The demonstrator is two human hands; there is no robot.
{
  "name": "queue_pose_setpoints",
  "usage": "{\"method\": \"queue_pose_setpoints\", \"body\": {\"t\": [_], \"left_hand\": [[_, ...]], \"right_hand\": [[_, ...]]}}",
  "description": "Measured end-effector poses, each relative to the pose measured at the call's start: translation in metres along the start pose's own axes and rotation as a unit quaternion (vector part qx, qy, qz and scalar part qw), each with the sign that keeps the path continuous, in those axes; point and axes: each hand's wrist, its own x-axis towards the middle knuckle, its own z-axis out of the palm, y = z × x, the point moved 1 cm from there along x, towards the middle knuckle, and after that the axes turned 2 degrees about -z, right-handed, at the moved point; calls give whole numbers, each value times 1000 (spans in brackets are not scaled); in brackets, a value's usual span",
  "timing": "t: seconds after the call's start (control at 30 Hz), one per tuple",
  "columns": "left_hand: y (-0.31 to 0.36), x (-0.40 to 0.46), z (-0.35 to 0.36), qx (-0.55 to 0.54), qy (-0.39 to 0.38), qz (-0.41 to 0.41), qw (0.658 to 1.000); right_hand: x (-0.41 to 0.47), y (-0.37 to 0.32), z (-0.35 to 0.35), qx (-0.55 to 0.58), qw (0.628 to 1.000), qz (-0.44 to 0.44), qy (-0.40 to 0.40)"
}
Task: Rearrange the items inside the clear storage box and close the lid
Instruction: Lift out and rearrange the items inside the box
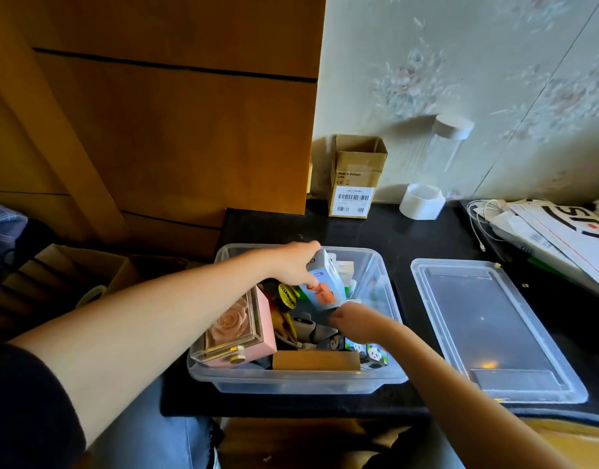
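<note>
The clear storage box [388, 379] stands open on the black table, crowded with several items. My left hand [294, 264] grips the top of a light blue carton [325, 287] with an orange picture, held tilted above the box's middle. My right hand [359, 321] reaches into the box just below that carton, fingers curled on something dark that I cannot make out. A pink case holding a rose [235, 328] lies at the box's left. A brown flat box [316, 360] and a panda-print box [376, 353] sit along the near wall. The clear lid [494, 328] lies flat to the right.
A cardboard carton [355, 177] with barcode labels stands at the back by the wall, beside a white-based clear container [423, 201]. Papers and white cables [562, 231] pile at the right. A wooden cabinet [156, 130] rises on the left; an open cardboard box [85, 269] sits below it.
</note>
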Motion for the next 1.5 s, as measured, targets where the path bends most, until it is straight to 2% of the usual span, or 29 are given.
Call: {"method": "queue_pose_setpoints", "body": {"t": [0.1,0.33,0.67,0.93,1.27,1.5], "left_hand": [[11,4,9,89,-3,-2,996],[18,2,23,245,43,7,969],[29,12,36,109,82,-52,989],[20,11,41,170,73,-52,981],[36,18,57,108,106,-123,981],[32,18,34,40,51,-109,992]], "right_hand": [[-3,-2,3,34,999,-23,-20],[-5,5,4,64,996,-12,-65],[-1,7,7,128,991,-12,-43],[-1,8,7,106,994,-6,-40],[2,11,10,127,991,-2,-36],[5,14,9,148,989,-9,-10]]}}
